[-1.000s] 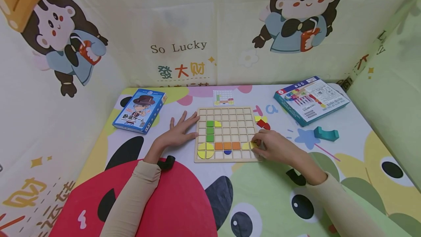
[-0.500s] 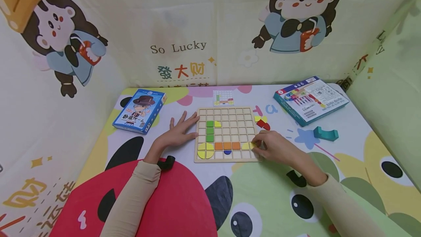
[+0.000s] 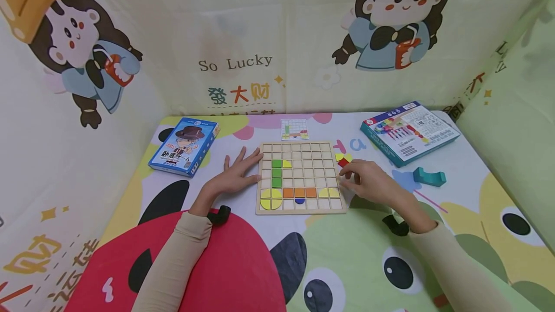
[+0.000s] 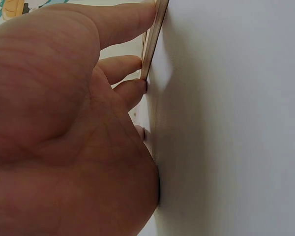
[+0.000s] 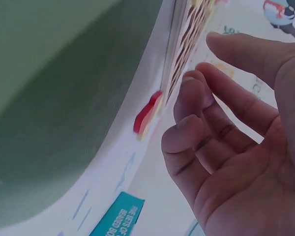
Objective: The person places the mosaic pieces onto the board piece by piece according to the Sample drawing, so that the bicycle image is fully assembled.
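A wooden grid board (image 3: pixel 310 160) lies on the table with coloured tiles in it: green squares (image 3: pixel 276 173), orange squares (image 3: pixel 299 192), a blue half-round (image 3: pixel 299 201) and yellow quarter-rounds (image 3: pixel 270 199). My left hand (image 3: pixel 234 175) rests at the board's left edge, fingers spread; in the left wrist view its fingertips touch the wooden rim (image 4: pixel 155 42). Just off the right edge hovers my right hand (image 3: pixel 368 182), its fingers loosely bent and nothing between thumb and fingertips in the right wrist view. Close by lie red tiles (image 3: pixel 343 162) and yellow tiles (image 3: pixel 339 156), partly hidden by that hand.
Behind the board lies a small pattern card (image 3: pixel 294 129). A blue game box (image 3: pixel 184 146) is at the left, a teal-edged box (image 3: pixel 409 131) at the back right. In front of the latter sits a teal curved block (image 3: pixel 429 176). Printed cloth walls surround the table.
My right hand has let go of the yellow quarter-round in the board's lower right and moved up and right, toward the red tiles. The left hand stays put.
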The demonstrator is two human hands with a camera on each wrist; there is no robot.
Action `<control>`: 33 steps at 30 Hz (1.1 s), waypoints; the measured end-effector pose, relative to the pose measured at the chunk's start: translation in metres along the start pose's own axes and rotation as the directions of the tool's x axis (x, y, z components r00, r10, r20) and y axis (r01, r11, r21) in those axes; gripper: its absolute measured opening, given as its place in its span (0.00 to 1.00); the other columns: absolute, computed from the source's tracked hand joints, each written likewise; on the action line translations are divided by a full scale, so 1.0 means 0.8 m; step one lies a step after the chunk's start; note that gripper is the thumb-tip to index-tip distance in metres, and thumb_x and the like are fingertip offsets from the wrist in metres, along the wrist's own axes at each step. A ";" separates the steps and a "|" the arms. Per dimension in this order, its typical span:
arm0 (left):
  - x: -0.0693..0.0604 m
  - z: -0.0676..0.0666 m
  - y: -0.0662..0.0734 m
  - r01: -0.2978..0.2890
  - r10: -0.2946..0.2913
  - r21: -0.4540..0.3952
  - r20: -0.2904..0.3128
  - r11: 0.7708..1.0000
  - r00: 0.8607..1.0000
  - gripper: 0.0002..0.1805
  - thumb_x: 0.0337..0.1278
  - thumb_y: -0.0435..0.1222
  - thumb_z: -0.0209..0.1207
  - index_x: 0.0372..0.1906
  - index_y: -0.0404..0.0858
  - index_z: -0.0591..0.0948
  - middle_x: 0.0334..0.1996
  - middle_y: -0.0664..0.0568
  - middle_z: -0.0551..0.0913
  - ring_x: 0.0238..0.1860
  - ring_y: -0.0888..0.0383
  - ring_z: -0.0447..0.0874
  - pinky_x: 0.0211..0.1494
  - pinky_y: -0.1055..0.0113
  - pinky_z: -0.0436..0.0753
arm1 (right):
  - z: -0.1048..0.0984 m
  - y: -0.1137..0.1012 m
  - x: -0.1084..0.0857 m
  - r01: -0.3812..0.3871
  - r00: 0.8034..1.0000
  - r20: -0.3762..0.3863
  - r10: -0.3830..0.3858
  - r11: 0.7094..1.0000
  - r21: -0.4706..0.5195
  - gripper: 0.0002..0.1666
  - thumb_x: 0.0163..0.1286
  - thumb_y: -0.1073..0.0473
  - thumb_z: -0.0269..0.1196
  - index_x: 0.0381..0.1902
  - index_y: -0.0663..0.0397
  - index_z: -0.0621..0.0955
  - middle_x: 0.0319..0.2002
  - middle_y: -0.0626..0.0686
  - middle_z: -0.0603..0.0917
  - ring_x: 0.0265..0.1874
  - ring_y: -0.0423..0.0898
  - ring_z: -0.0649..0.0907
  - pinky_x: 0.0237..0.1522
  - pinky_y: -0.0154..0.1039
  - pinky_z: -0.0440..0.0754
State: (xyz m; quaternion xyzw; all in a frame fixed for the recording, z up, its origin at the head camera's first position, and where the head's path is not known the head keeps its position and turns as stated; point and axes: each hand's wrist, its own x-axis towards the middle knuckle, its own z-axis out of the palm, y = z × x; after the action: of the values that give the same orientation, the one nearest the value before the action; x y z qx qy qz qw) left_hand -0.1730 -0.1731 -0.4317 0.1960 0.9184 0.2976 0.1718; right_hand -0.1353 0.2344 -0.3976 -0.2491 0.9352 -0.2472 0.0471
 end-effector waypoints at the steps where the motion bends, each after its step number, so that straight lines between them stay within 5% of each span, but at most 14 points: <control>1: 0.000 0.000 0.000 0.000 0.000 0.001 0.000 1.000 1.000 0.44 0.74 0.49 0.59 0.87 0.51 0.53 0.89 0.53 0.45 0.89 0.42 0.23 0.81 0.28 0.20 | -0.001 0.003 0.003 -0.007 1.000 -0.010 0.007 1.000 -0.001 0.14 0.69 0.59 0.74 0.50 0.56 0.88 0.37 0.49 0.87 0.33 0.42 0.78 0.33 0.30 0.79; 16: 0.001 0.000 -0.001 -0.003 0.003 -0.007 -0.006 1.000 1.000 0.43 0.74 0.48 0.60 0.87 0.51 0.55 0.89 0.53 0.45 0.89 0.42 0.23 0.81 0.28 0.18 | -0.015 0.038 0.046 -0.134 0.990 -0.042 0.134 0.991 0.004 0.17 0.72 0.57 0.70 0.55 0.58 0.87 0.45 0.57 0.88 0.36 0.48 0.78 0.33 0.34 0.76; 33: -0.001 -0.001 -0.001 -0.014 0.014 -0.010 -0.007 1.000 1.000 0.43 0.74 0.48 0.59 0.87 0.50 0.54 0.89 0.53 0.45 0.89 0.42 0.23 0.81 0.28 0.19 | -0.012 0.046 0.086 -0.106 0.992 0.063 0.108 0.994 -0.033 0.19 0.70 0.58 0.71 0.55 0.61 0.86 0.48 0.61 0.86 0.39 0.50 0.78 0.40 0.39 0.77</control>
State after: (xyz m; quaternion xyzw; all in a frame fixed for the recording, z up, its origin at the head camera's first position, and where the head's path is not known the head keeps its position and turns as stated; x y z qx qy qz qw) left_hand -0.1728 -0.1743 -0.4318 0.2005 0.9160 0.3042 0.1677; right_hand -0.2136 0.2329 -0.4044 -0.2074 0.9487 -0.2222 0.0870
